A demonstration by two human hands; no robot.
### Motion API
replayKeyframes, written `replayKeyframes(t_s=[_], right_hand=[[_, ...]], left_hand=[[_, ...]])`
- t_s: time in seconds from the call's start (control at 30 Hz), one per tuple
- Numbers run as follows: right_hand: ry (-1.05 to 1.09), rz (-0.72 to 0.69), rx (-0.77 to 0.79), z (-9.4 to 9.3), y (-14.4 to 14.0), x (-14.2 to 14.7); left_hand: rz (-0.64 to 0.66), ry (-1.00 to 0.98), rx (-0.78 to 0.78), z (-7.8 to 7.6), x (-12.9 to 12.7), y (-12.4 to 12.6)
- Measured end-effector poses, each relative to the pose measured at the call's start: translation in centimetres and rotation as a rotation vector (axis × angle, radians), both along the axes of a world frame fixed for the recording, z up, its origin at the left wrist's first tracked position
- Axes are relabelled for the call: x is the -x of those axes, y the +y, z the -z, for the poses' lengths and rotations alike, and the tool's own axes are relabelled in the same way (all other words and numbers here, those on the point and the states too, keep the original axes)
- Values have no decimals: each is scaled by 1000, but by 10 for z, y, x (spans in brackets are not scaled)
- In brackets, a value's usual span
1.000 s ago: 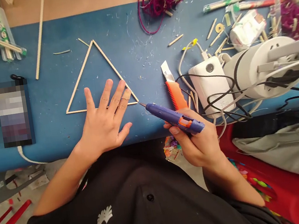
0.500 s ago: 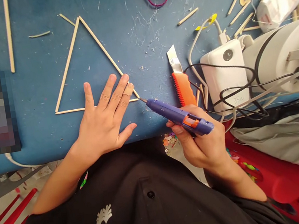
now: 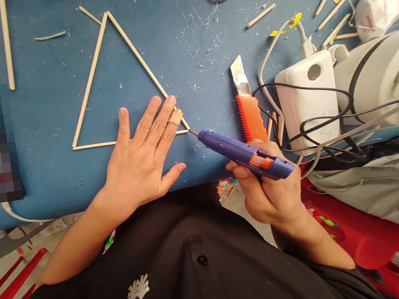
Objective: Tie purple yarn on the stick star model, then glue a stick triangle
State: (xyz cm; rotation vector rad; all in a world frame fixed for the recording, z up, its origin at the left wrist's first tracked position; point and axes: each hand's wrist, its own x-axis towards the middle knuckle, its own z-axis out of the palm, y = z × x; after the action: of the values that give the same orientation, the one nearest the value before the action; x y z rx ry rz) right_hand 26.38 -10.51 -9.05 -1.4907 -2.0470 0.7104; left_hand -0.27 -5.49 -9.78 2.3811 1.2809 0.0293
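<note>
Pale wooden stick triangle (image 3: 98,74) on matt blue cloth table (image 3: 190,61); glossy plastic glue gun (image 3: 245,153).

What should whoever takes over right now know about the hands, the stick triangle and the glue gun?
Left hand: open, flat on the blue table, fingers pressing the triangle near its lower right corner.
Right hand: shut on the glue gun, nozzle tip at that corner.
Done: three sticks laid as a triangle.
Left: whether the corners are glued cannot be told; the lower right one is being worked.
Nearby: orange knife, white power bank.
</note>
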Motion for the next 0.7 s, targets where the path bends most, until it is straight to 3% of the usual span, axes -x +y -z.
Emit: replayKeyframes(t_s=[0.7], right_hand=[[-23, 53, 46, 2, -7, -5]], left_hand=[[-31, -66, 51, 1, 0, 0]])
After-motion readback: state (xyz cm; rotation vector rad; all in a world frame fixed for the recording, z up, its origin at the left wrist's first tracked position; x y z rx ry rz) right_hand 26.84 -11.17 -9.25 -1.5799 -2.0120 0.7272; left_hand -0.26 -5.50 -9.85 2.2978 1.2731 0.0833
